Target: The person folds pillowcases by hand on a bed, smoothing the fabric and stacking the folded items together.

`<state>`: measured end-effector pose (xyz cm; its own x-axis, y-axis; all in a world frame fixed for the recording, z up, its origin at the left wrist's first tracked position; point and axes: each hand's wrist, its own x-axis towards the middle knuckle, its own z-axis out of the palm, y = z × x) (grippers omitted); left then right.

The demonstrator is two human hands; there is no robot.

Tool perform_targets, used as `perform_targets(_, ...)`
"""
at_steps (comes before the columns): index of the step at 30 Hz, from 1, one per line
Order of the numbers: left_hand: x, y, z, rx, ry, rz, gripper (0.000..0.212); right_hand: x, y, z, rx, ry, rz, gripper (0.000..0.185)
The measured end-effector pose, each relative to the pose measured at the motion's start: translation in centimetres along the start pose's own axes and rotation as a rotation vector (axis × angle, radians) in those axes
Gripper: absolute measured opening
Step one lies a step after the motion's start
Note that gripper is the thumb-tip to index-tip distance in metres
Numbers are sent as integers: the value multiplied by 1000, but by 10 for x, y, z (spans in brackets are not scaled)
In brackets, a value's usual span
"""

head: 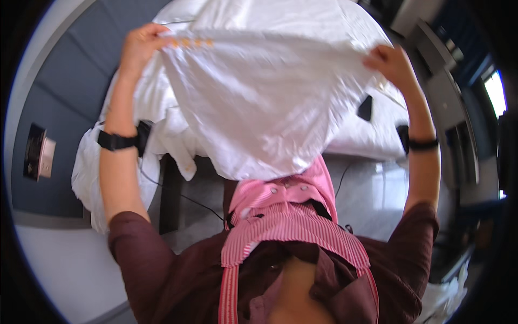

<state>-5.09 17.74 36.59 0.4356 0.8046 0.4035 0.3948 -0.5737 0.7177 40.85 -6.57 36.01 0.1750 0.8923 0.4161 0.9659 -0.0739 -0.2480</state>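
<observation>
A white cloth, likely a pillowcase (259, 93), hangs stretched between my two hands over the near side of a bed. My left hand (141, 46) pinches its upper left corner, right beside a short row of orange marks. At the far end of the top edge, my right hand (386, 62) grips the other corner and looks slightly blurred. The cloth sags in the middle, and its lower edge reaches down to my pink striped apron (279, 218). Behind it lies the white bedding (275, 14), partly hidden by the cloth.
A dark flat object, perhaps a phone (365, 108), lies on the bed at right. Crumpled white linen (117, 178) spills over the bed's left corner. A dark padded panel (64, 101) with a wall switch plate (47, 158) stands left. Thin black cables cross the grey floor (372, 190).
</observation>
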Motion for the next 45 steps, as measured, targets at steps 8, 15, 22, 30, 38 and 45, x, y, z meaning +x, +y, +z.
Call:
perform_targets(8, -45, 91, -33, -321, 434, 605, 19, -41, -75, -130, -346, 583, 165, 12)
perform_targets(15, -132, 39, -73, -237, -212, 176, 9, -130, -24, -125, 554, -169, -415, 20)
perform_targets(22, -57, 97, -52, -394, -73, 34, 14, -87, -43, -153, 223, 126, -230, 16)
perform_targets(30, 61, 47, -16, -516, -34, 65, 19, 18, -53, -99, 527, 300, 155, 13)
perform_targets(38, -5, 90, -37, -598, 279, 342, 17, -31, -38, -147, 298, 579, -230, 11)
perform_targets(45, -148, -8, 54, -535, 110, -102, 10, -161, -42, -22, 408, 248, 207, 10)
